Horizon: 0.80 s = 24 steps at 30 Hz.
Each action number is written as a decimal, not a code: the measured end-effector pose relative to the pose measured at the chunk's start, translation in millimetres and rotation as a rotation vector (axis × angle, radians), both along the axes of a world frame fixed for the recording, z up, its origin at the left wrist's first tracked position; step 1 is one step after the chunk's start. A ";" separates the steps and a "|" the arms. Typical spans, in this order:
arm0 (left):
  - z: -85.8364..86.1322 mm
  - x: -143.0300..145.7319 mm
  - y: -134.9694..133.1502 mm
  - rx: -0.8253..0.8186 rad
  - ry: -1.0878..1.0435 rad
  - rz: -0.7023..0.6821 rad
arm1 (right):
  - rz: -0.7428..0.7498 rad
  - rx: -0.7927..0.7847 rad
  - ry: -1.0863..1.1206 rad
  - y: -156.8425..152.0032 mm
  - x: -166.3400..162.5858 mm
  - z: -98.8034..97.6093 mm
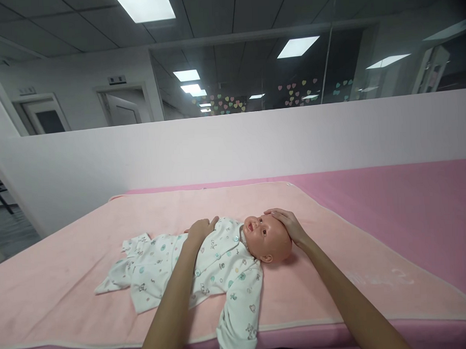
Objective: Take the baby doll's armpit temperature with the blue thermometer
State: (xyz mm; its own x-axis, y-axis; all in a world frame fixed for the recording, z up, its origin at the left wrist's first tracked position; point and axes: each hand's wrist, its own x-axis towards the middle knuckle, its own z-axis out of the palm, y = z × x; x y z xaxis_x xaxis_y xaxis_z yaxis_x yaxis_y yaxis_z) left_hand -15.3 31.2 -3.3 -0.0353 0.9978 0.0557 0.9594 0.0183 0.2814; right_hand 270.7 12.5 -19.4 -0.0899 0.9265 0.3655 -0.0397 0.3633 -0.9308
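A baby doll [268, 237] lies on its back, head to the right, dressed in a white patterned top [221, 261] with small buttons and matching trousers [154, 269]. My left hand [202, 231] is closed at the far side of the doll's torso, curled over its far arm; the fingertips are hidden. A bit of the doll's skin shows just left of that hand. My right hand [288, 224] rests with fingers stretched out over the crown and forehead of the doll's head. The doll's near sleeve [241, 306] hangs toward me over the table edge.
Under the doll spreads a peach blanket [86, 240] with a pale border, laid on a pink padded surface [410, 204]. A low white wall [255, 143] with glass above it runs along the back. Ceiling lights and doors show beyond.
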 end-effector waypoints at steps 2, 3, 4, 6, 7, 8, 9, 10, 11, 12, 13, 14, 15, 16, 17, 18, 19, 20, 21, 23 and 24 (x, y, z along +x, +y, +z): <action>0.6 0.3 -1.1 0.001 -0.005 0.001 | -0.012 0.019 -0.001 -0.4 -0.1 0.5; 0.9 0.4 -1.5 0.002 -0.007 0.002 | -0.020 0.030 -0.002 -0.5 -0.1 0.7; 1.1 0.5 -1.9 0.002 -0.009 0.003 | -0.029 0.039 -0.002 -0.7 -0.2 0.9; 1.5 0.8 -2.1 0.004 -0.010 0.005 | -0.038 0.046 0.002 -0.8 -0.4 1.1; 1.6 0.9 -2.1 0.005 -0.009 0.006 | -0.040 0.046 0.005 -0.9 -0.5 1.1; 1.7 1.0 -2.0 0.007 -0.009 0.007 | -0.042 0.045 0.009 -0.9 -0.6 1.1; 1.7 1.1 -1.9 0.008 -0.008 0.007 | -0.042 0.043 0.012 -0.9 -0.7 1.0; 1.8 1.3 -1.8 0.009 -0.008 0.007 | -0.039 0.038 0.012 -0.9 -0.7 0.9; 1.8 1.4 -1.7 0.009 -0.009 0.007 | -0.034 0.030 0.012 -0.9 -0.7 0.8; 1.9 1.5 -1.7 0.009 -0.009 0.007 | -0.031 0.019 0.010 -0.9 -0.7 0.7; 1.9 1.5 -1.7 0.009 -0.010 0.007 | -0.026 0.005 0.008 -0.9 -0.7 0.7; 1.8 1.6 -1.7 0.010 -0.010 0.008 | -0.020 -0.008 0.008 -0.9 -0.6 0.8; 1.8 1.5 -1.7 0.012 -0.010 0.010 | -0.014 -0.017 0.007 -0.9 -0.5 0.9; 1.7 1.5 -1.6 0.014 -0.010 0.012 | -0.010 -0.019 0.005 -0.9 -0.5 1.0; 1.5 1.4 -1.6 0.015 -0.010 0.013 | -0.009 -0.014 0.003 -0.9 -0.5 1.1; 1.4 1.3 -1.5 0.016 -0.011 0.013 | -0.011 -0.004 -0.001 -0.9 -0.5 1.3; 1.3 1.1 -1.4 0.016 -0.012 0.012 | -0.014 0.008 -0.005 -1.0 -0.5 1.4; 1.2 1.0 -1.4 0.015 -0.013 0.009 | -0.019 0.020 -0.009 -1.0 -0.6 1.5; 1.1 0.9 -1.3 0.014 -0.014 0.007 | -0.026 0.030 -0.010 -1.1 -0.8 1.5; 1.2 0.9 -1.5 0.011 -0.015 0.008 | -0.036 0.040 -0.010 -1.3 -1.0 1.4; 1.3 1.0 -1.8 0.010 -0.015 0.009 | -0.039 0.042 -0.009 -1.4 -1.1 1.3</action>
State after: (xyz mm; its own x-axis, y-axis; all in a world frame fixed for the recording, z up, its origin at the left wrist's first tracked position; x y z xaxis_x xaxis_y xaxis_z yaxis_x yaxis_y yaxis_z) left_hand -14.3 29.5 -1.9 -0.0455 0.9968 0.0651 0.9549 0.0242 0.2960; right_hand 269.6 11.1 -18.2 -0.0571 0.9133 0.4033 -0.0165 0.4031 -0.9150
